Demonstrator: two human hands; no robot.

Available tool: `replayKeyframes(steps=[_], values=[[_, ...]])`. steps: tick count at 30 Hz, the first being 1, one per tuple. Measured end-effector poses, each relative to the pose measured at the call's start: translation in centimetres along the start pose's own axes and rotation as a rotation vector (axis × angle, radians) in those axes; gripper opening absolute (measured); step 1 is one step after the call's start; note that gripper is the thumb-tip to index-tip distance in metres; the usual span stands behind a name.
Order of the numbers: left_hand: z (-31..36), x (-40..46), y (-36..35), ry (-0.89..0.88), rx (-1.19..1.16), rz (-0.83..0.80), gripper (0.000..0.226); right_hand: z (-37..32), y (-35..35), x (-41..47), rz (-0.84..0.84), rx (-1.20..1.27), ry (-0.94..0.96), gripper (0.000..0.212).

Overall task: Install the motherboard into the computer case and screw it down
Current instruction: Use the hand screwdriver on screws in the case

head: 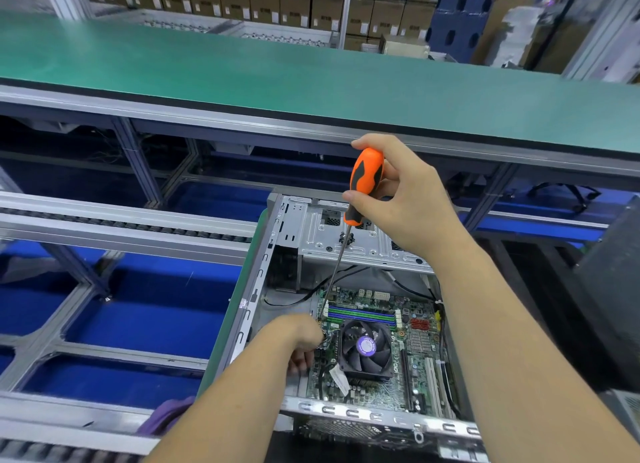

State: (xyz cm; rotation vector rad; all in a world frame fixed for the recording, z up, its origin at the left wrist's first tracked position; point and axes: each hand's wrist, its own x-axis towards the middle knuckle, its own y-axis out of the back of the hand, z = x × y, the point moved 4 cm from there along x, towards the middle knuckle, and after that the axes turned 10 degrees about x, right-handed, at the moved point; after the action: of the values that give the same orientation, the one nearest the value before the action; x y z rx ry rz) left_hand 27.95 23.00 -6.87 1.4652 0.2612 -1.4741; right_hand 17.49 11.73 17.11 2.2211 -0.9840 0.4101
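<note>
The open grey computer case lies in front of me with the green motherboard inside it. A black CPU fan sits on the board. My right hand grips the orange and black handle of a screwdriver. Its long shaft slants down to the board's upper left corner. My left hand is down inside the case at the board's left edge, beside the shaft's tip; its fingers are curled and mostly hidden. A small heap of dark screws lies on the drive bay plate.
The case rests on a conveyor line with metal rails and blue floor beneath. A green-topped bench runs across behind it, with stacked cartons beyond. A purple cloth lies at the near rail. A dark box stands at the right.
</note>
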Motion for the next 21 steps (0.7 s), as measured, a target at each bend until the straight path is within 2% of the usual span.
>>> replayKeyframes(steps=[6, 21], values=[[0.2, 0.1, -0.2, -0.028, 0.072, -0.013, 0.053, 0.1, 0.0, 0.0, -0.002, 0.014, -0.004, 0.053], [0.5, -1.1, -0.1, -0.040, 0.079, -0.037, 0.047, 0.1, -0.2, -0.2, -0.011, -0.003, -0.006, 0.053]])
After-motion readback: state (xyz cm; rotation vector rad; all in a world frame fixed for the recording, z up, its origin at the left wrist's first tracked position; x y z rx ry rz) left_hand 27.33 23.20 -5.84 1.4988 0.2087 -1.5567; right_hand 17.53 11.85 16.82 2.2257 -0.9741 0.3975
